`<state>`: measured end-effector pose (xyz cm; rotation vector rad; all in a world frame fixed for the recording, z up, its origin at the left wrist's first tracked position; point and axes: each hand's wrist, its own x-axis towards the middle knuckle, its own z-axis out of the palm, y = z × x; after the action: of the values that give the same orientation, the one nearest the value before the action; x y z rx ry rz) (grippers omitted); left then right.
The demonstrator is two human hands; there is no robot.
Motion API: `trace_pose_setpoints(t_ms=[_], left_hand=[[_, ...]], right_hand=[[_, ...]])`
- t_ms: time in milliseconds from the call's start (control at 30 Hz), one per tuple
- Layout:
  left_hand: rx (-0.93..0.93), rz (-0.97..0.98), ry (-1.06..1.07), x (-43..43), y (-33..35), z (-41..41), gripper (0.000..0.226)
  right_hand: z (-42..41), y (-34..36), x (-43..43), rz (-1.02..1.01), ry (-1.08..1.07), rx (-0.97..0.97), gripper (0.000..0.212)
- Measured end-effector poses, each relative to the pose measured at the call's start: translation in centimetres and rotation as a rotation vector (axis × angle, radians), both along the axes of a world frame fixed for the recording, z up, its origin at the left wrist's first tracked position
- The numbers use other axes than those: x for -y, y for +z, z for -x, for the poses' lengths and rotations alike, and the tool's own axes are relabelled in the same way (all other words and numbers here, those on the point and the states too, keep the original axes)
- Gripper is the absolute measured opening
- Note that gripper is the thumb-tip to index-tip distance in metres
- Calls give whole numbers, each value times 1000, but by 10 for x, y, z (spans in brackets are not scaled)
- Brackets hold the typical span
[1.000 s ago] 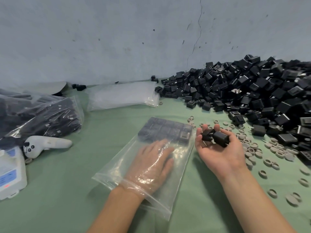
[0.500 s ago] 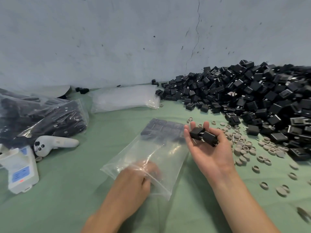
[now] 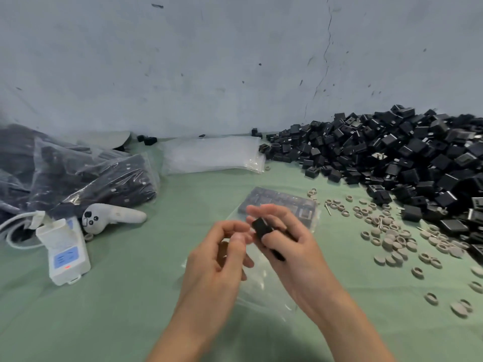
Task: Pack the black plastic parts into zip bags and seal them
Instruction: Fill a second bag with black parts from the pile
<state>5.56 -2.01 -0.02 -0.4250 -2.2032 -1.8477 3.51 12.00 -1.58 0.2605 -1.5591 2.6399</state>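
Nothing is coming through as readable from where I am standing: the white box (image 3: 66, 253) lying well to the left of the zip bag (image 3: 264, 286) is showing a blue label (image 3: 64, 258) whose pale marks are blurring beyond reading.

We see matt black plastic parts (image 3: 392, 158) heaped on smooth green cloth (image 3: 117, 296), a glossy, crinkled clear plastic zip bag (image 3: 264, 288), and a rough, cracked grey wall (image 3: 209, 61).

parts (image 3: 392, 158) black | cloth (image 3: 130, 296) green | rings (image 3: 392, 241) grey | wall (image 3: 209, 61) blue-grey (dark specks)
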Motion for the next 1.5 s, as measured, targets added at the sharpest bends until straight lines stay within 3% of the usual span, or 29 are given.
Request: trace_pose_setpoints(t_ms=[267, 433, 500, 600, 700, 867, 967, 1100, 1200, 1367, 1500], left_hand=[[410, -287, -103, 16, -2, 17, 19], [564, -411, -57, 47, -2, 27, 27], [689, -273, -175, 68, -4, 26, 27], [781, 110, -536, 88, -8, 8, 29], [712, 287, -493, 82, -13, -1, 27], [488, 59, -261, 56, -14, 5, 24], [340, 81, -243, 38, -15, 8, 20], [20, 473, -172, 20, -26, 9, 16], [-163, 784, -180, 13, -32, 16, 36], [-202, 828, -188, -3, -38, 34, 38], [-89, 884, -221, -12, -43, 41, 47]], right_hand=[[-6, 3, 33, -338, 104, -105, 65], [1, 9, 24, -252, 42, -123, 62], [9, 14, 13, -100, -64, -60, 49], [19, 18, -8, 127, -193, 83, 38], [22, 20, -24, 192, -284, 150, 37], [24, 16, -33, 178, -334, 191, 36], [26, 13, -37, 122, -368, 217, 36], [28, 11, -43, -137, -523, 215, 36], [29, 6, -50, -389, -582, 187, 40], [28, -10, -62, -1107, -608, 83, 44], [27, -21, -72, -1370, -505, 179, 44]])
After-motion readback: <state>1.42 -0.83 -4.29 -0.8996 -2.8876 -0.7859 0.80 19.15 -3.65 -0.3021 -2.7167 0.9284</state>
